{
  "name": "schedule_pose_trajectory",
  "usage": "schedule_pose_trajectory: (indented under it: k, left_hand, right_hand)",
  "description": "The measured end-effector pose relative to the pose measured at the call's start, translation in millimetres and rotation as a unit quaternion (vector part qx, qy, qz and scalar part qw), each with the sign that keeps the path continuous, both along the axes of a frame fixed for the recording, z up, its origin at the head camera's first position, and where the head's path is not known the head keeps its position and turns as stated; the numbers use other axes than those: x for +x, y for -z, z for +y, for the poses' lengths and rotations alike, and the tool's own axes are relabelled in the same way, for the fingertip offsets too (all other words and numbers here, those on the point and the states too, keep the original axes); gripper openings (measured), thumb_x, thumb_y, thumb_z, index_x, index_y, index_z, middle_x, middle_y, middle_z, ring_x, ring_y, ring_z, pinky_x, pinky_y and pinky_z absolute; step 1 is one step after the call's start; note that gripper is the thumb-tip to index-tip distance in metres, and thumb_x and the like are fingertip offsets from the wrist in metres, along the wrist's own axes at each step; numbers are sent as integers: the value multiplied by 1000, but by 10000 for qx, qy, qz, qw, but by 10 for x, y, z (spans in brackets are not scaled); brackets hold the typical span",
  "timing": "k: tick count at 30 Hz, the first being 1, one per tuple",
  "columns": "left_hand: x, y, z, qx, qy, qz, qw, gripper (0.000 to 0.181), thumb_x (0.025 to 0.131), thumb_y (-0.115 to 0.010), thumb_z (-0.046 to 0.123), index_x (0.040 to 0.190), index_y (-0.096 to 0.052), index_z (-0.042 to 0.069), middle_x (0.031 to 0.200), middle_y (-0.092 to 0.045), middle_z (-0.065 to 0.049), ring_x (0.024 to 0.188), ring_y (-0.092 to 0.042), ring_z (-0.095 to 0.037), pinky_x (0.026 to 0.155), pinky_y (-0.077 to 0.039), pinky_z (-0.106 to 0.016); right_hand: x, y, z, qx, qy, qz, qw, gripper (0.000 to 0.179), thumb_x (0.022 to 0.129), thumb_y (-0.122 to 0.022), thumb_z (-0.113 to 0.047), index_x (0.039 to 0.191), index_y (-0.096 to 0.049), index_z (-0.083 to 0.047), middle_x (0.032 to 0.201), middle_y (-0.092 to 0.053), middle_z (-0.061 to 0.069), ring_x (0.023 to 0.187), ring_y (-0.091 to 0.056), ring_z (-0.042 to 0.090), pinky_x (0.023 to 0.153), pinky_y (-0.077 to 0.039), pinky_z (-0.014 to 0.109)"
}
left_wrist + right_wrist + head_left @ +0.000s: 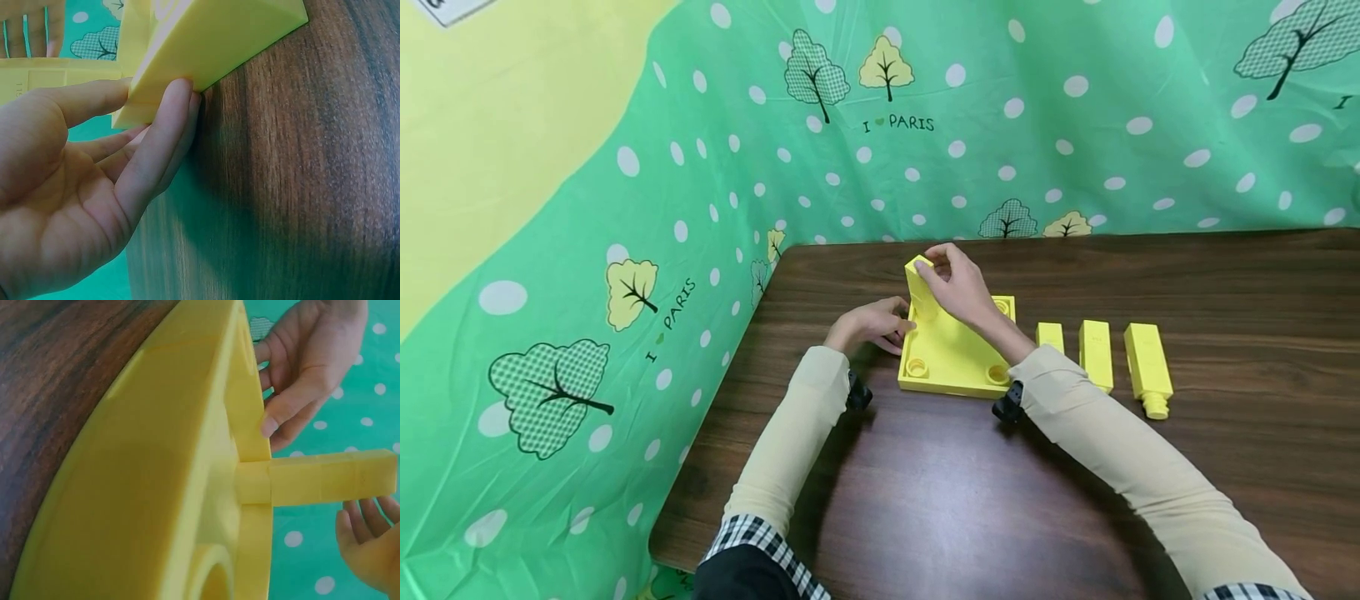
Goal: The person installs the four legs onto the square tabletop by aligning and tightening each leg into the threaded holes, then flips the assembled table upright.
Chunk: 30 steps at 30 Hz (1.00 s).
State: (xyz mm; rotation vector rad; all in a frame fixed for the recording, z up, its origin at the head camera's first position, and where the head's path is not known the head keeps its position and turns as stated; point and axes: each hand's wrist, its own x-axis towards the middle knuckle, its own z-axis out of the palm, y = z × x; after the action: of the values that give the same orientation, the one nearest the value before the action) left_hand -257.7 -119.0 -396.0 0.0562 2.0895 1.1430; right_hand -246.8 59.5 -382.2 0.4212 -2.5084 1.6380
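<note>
A square yellow board [958, 354] with raised rims and round corner sockets lies on the table, its hollow side up. At its far left corner a yellow square leg [919, 287] stands upright, its narrower round end at the board [253, 482]. My left hand [876, 323] pinches the board's left edge, thumb on the rim and fingers against the outer side [81, 175]. My right hand [958, 287] holds the leg near its top, the thumb on its near face. Part of the board is hidden under the right forearm.
Several more parts lie near: three yellow legs, the left one [1049, 335], the middle one [1096, 354] and the right one [1146, 358], lie to the board's right on the dark wooden table [917, 475]. A green dotted cloth [1022, 125] hangs behind the table.
</note>
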Motion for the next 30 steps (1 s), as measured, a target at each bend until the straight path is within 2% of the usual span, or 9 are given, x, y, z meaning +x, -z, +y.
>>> schedule_pose_trajectory:
  k: [5,8,12,18,25,30]
  left_hand:
    - [10,5,4,-7,-4,3,10000,43,99,-53,17,137,-34,9,97,-51,-14,81,-59,-22,74,-60,-34]
    - [14,9,5,-30,29,4,10000,43,99,-53,17,137,-34,8,99,-51,-14,82,-59,-22,75,-60,-33]
    - [14,10,4,-26,44,16,10000,44,99,-52,18,138,-34,8,99,-51,-15,82,-59,-22,74,-60,-33]
    - [0,13,9,11,11,-26,10000,45,99,-52,18,139,-33,8,99,-54,-15,83,-60,-23,75,-60,-34]
    - [-16,15,-1,0,27,-31,10000,44,99,-53,18,137,-34,9,100,-54,-15,83,-61,-23,76,-60,-34]
    - [-23,3,-10,-23,52,-37,10000,42,99,-53,20,136,-35,10,98,-55,-15,81,-62,-23,75,-60,-34]
  right_hand:
    - [-9,-16,49,-421,-345,-408,9977,37,102,-43,-32,135,-50,-17,136,-52,4,118,-51,21,93,-47,42]
    - [-11,-32,66,-690,-591,-636,9938,36,102,-42,-21,137,-50,-16,142,-48,7,124,-48,23,99,-45,45]
    - [-10,-56,69,-955,-796,-770,9892,37,102,-41,-15,138,-50,-12,144,-45,13,125,-48,25,103,-42,47]
    - [-20,-53,68,-1035,-825,-807,9879,36,102,-42,-16,137,-49,-11,139,-47,13,122,-49,26,100,-44,47]
    - [-14,-40,66,-751,-637,-716,9926,35,102,-45,-22,135,-48,-11,135,-48,10,124,-47,25,101,-43,45]
    - [-10,-40,59,-603,-528,-644,9947,35,102,-47,-24,134,-48,-10,132,-49,10,117,-51,25,93,-46,43]
